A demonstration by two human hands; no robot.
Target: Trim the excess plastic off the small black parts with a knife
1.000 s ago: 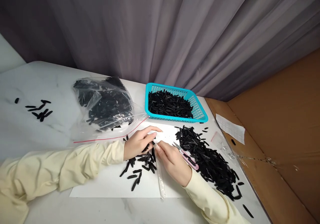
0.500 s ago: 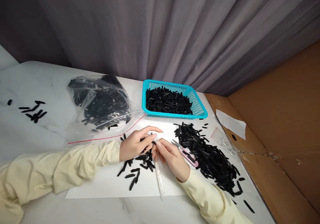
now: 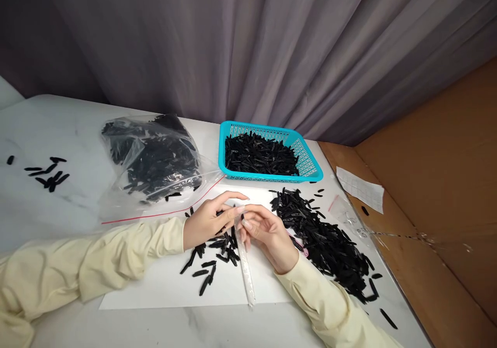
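Note:
My right hand [image 3: 272,236] is closed, with a small black strip [image 3: 243,217] pinched between thumb and fingertips. My left hand [image 3: 207,222] meets it from the other side, thumb at the right fingertips and index finger stretched out above. Dark strip ends show among the curled left fingers, but most of that grip is hidden. Under both hands lies a white sheet [image 3: 155,291] with loose black strips [image 3: 207,275] on it. A narrow clear plastic sleeve [image 3: 248,280] runs from below my fingers toward the sheet's front edge. Pink thread snips [image 3: 303,251] are mostly covered by my right hand.
A large heap of black strips [image 3: 330,249] lies to the right. Behind stands a blue basket [image 3: 272,177] of strips. At left are a zip bag [image 3: 159,156] full of strips and scattered pieces [image 3: 52,179]. Cardboard [image 3: 438,182] borders the right side.
My right hand has turned and shifted slightly, its index finger now reaching over to the left fingertips. It now covers the blades of the snips. My left hand stays nearly in place.

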